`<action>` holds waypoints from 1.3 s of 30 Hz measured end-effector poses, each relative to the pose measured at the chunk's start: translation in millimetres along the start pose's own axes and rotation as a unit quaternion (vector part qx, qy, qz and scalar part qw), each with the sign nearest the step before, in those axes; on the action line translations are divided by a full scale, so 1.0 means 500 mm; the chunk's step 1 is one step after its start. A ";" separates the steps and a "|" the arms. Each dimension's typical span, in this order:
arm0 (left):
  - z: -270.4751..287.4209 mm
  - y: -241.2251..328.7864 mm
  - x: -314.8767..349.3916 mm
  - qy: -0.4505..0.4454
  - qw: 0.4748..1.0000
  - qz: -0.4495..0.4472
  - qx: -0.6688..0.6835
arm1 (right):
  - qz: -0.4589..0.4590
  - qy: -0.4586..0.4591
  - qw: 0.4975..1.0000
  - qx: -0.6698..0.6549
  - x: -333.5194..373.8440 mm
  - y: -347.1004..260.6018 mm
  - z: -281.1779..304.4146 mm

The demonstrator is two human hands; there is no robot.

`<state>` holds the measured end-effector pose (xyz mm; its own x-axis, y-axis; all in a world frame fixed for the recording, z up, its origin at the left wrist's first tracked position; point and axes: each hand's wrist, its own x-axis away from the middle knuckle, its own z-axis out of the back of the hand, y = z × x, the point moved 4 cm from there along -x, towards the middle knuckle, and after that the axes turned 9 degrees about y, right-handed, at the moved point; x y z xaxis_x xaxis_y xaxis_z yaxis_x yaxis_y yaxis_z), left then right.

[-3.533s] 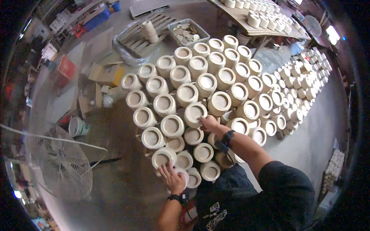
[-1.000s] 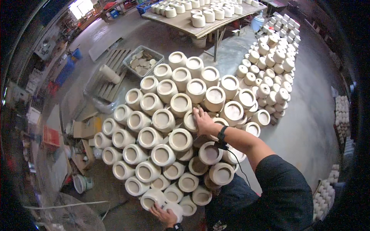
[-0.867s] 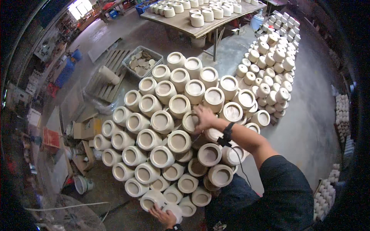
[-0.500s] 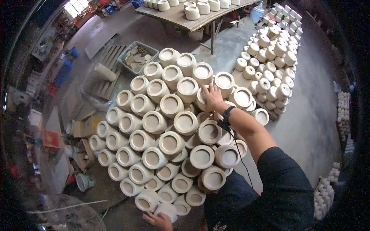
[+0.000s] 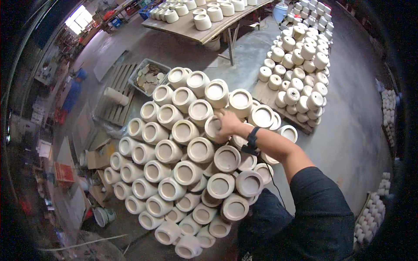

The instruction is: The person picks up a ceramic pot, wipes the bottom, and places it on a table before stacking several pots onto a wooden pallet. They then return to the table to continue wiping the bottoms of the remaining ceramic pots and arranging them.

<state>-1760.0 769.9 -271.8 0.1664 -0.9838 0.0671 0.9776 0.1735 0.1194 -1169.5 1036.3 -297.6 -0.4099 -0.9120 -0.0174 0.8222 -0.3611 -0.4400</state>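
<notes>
A tall stack of cream, unglazed ceramic pots (image 5: 167, 151) fills the middle, lying on their sides with round recessed ends facing me. My right hand (image 5: 227, 125) reaches into the upper right of the stack. Its fingers curl over the rim of one pot (image 5: 212, 127), which still sits among its neighbours; the thumb side is partly hidden. A black band (image 5: 252, 138) with a small dark device and a cable is on that wrist. At the near lower edge rests another pot (image 5: 188, 247), touching the pots behind it. My left hand is out of sight.
A wooden table (image 5: 187, 31) with rows of pots stands at the back. To the right, a pallet (image 5: 267, 95) bears a heap of similar pieces. A grey crate (image 5: 164, 67) of flat discs sits beside a slatted pallet (image 5: 114, 114). A bucket (image 5: 103, 216) stands lower left.
My left hand has left the pot at the lower edge and gone out of view. My right hand's fingers have curled from spread to bent around a pot's rim. The view has shifted slightly.
</notes>
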 end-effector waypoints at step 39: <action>-0.198 0.002 0.089 -0.244 0.963 0.082 0.078 | -0.114 0.098 0.985 -0.082 0.032 0.266 0.168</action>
<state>-1738.6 721.5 -366.7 0.1997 -0.8102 0.5510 0.9054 0.3676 0.2124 -1033.8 957.2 -280.9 -0.6578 -0.7501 -0.0680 0.6323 -0.5008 -0.5911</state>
